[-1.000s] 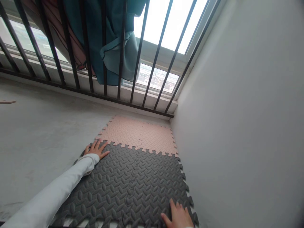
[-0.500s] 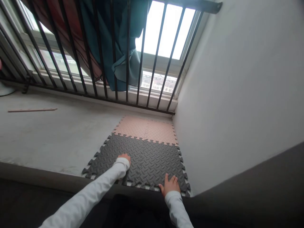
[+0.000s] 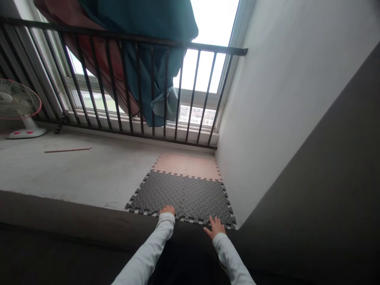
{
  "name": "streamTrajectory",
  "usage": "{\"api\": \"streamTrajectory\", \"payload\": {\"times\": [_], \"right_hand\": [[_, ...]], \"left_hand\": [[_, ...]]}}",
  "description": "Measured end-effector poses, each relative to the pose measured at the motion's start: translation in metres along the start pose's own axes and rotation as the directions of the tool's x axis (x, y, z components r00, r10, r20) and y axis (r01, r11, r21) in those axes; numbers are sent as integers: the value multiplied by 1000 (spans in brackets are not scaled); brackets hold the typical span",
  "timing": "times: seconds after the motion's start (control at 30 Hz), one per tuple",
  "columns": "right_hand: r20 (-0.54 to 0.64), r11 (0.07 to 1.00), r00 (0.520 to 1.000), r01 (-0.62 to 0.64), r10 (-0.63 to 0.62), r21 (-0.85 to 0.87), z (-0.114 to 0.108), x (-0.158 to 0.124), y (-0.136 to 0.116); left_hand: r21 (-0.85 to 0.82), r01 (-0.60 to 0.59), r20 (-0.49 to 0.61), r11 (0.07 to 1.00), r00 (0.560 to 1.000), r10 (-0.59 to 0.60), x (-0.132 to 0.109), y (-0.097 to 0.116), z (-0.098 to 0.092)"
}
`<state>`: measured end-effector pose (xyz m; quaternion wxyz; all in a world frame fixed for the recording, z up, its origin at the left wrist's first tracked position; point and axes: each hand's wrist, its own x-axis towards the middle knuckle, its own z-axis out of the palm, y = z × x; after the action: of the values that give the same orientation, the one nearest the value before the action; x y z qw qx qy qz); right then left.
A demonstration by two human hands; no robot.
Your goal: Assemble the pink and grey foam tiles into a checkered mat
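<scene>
Dark grey foam puzzle mats (image 3: pixel 184 196) lie on a raised concrete ledge, joined to pink foam mats (image 3: pixel 187 165) behind them, in the corner by the white wall. My left hand (image 3: pixel 166 209) rests on the near edge of the grey mats, mostly hidden behind its white sleeve; its fingers do not show. Fingers spread, my right hand (image 3: pixel 216 227) lies flat on the near right edge of the grey mats and holds nothing.
A black metal railing (image 3: pixel 148 87) runs in front of the window, with teal and red cloth (image 3: pixel 142 59) hanging over it. A white fan (image 3: pixel 19 107) stands at the far left. A thin wooden stick (image 3: pixel 67 150) lies on the concrete ledge (image 3: pixel 74 174). Dark lower floor is at the front.
The view has pulled back and up from the mats. Both hands slid toward the near edge of the grey mats; the left hand came back from the pink seam.
</scene>
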<state>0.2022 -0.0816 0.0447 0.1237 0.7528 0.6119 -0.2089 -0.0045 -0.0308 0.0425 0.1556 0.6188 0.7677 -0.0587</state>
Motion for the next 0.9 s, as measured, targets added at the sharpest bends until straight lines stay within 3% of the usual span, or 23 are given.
{"api": "streamTrajectory", "payload": {"times": [0.27, 0.37, 0.53, 0.7, 0.8, 0.9], "right_hand": [[-53, 999, 999, -16, 14, -34, -18, -7, -2], [-80, 999, 996, -37, 35, -24, -25, -4, -8], [-121, 984, 977, -174, 176, 28, -24, 10, -5], [-54, 969, 968, -246, 245, -5, -13, 24, 1], [-59, 968, 967, -249, 248, -16, -12, 28, -1], [-28, 967, 967, -254, 254, 10, -17, 28, -4]], "left_hand": [[-41, -19, 19, 999, 1000, 20, -15, -7, -20], [-46, -27, 26, 999, 999, 28, -28, -14, -19], [-13, -79, -9, 997, 997, 79, -45, -35, 19], [9, -43, -128, 999, 991, 44, -45, -39, 67], [31, -21, -157, 999, 987, 26, -44, -38, 79], [64, -59, -203, 996, 977, 70, -43, -44, 77]]}}
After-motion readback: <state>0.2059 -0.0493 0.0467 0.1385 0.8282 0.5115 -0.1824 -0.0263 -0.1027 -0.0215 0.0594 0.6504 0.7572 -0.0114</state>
